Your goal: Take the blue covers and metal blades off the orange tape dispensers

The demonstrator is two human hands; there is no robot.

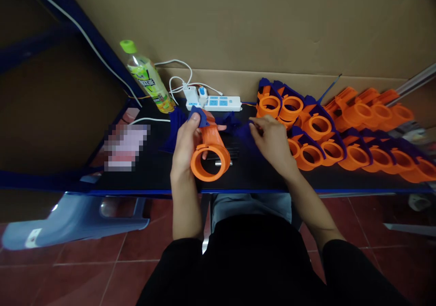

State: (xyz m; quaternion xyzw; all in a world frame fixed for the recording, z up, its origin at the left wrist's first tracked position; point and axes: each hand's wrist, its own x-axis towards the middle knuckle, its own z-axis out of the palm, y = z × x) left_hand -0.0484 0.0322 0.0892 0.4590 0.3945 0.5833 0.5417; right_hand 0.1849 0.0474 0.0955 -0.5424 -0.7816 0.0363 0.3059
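Note:
My left hand (185,144) is wrapped round an orange tape dispenser (213,149) whose ring faces me over the front of the table. A blue plastic part (199,115) sits at its upper end, under my thumb. To the right, my right hand (270,140) is closed in a pinch on a blue piece (245,132), which is smeared by motion. More blue pieces (231,120) lie on the black tabletop (254,174) between my hands. A small silvery rod (224,163) shows partly behind the ring. Further blue pieces (175,126) lie beyond my left wrist.
Several orange dispensers with blue parts (318,126) are stacked on the right. A white power strip (218,102) with plugs and cables stands against the cardboard wall (245,28). At the back left is a drink bottle (150,81). A blue-grey stool (75,219) is below left.

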